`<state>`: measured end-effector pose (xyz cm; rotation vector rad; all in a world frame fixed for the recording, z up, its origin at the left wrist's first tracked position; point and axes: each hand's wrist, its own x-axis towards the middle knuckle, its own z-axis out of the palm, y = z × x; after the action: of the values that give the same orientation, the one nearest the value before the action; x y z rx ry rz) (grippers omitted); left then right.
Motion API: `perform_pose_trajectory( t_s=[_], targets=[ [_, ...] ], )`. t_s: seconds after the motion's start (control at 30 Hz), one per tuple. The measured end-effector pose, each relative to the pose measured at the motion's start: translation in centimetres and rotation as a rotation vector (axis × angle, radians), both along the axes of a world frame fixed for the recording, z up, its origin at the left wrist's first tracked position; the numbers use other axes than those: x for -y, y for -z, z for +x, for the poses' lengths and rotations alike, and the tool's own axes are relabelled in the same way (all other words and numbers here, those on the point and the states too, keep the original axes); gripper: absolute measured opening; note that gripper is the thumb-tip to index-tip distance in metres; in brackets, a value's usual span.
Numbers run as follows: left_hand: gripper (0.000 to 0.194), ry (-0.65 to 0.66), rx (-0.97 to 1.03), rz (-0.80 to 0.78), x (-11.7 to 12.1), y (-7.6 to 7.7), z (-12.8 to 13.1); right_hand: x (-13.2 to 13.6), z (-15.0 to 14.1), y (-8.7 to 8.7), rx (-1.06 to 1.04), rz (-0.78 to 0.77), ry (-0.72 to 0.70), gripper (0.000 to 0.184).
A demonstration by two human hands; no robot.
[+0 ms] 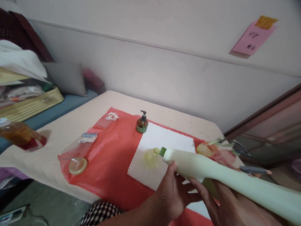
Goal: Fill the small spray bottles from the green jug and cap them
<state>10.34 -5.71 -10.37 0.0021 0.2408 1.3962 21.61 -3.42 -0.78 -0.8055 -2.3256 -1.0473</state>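
A long pale green bottle (225, 175) lies tilted across the lower right, its open white neck (167, 155) pointing left over a small clear yellow cup (151, 156). My left hand (175, 193) cups the bottle from below near the neck, thumb up against it. Further back along the body, my right hand (231, 205) wraps the bottle from underneath. The cup stands on a white cloth (164, 141) spread over a red plastic sheet (113, 153).
A small dark pump bottle (142, 123) stands at the cloth's far edge. Plastic bags (87, 139) and a yellowish lid (77, 165) lie on the sheet's left. An amber bottle (20, 134) lies at the table's left; scissors (231, 146) and another lid (207, 148) at right.
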Motion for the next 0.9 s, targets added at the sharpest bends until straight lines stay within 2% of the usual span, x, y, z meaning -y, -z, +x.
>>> perform_pose_trajectory(
  t_s=[0.53, 0.9],
  targets=[
    [0.063, 0.001, 0.001, 0.014, 0.12, 0.00, -0.06, 0.06, 0.61, 0.47, -0.024, -0.126, -0.001, 0.049],
    [0.063, 0.008, 0.005, 0.025, 0.20, -0.08, 0.00, 0.19, 0.21, 0.24, -0.026, -0.082, 0.019, 0.047]
  ],
)
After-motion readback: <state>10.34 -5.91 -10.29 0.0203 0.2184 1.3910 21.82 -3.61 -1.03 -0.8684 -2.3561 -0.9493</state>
